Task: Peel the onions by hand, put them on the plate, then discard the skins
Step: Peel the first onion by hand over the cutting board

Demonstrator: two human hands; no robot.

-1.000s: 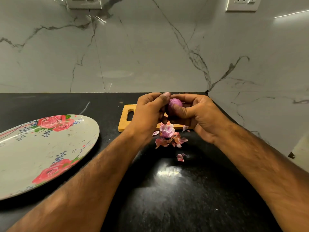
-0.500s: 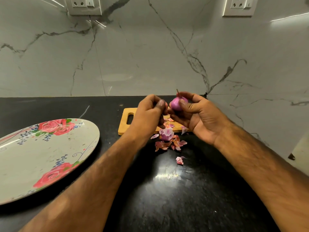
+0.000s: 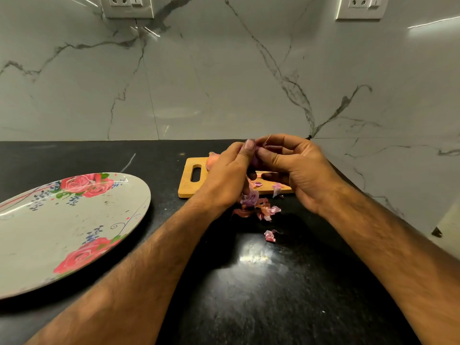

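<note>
Curling round a small purple onion, the right hand is cradling it while the left hand is pinching at its top, thumb pressing in. The onion is mostly hiding between them, just above the wooden cutting board. Loose skins are lying beneath the hands on the black counter. Well to the left, the flowered plate is sitting.

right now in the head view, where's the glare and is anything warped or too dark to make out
Head view: glare whitens the black speckled stone counter; head view: light streaks cross the white marble wall top right; head view: wide-angle stretch warps the oval rose-patterned plate at left; head view: the purple onion is shadowed between left hand and right hand.
</note>
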